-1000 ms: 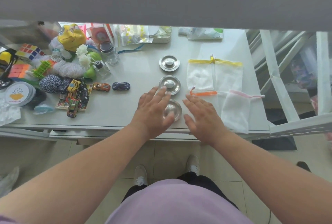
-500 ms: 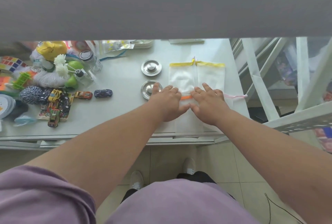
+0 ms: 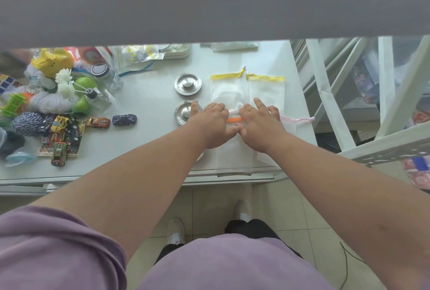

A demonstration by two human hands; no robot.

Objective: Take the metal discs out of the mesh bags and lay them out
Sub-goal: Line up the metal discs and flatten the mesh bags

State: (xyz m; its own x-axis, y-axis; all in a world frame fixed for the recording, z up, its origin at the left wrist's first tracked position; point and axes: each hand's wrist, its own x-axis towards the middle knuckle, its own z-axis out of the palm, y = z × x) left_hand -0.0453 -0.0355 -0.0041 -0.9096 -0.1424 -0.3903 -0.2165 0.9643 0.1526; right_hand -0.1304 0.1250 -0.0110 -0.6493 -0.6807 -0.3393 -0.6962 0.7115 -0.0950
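Two metal discs with centre knobs lie in a column on the white table: the far disc and the middle disc, whose right edge my left hand covers. A sliver of a third disc shows under my left forearm. Two white mesh bags with yellow drawstring hems lie flat side by side. An orange-hemmed mesh bag lies nearer, and both hands press flat on it. My right hand also covers part of a pink-corded bag.
Toy cars, a ball of twine, yarn, artificial flowers, a glass jar and puzzle cubes crowd the table's left side. A white metal rack stands to the right. The table's front edge runs below my forearms.
Both hands left the near disc and moved right onto the orange-hemmed bag, fingers spread flat. The camera tilted down and the scene shifted.
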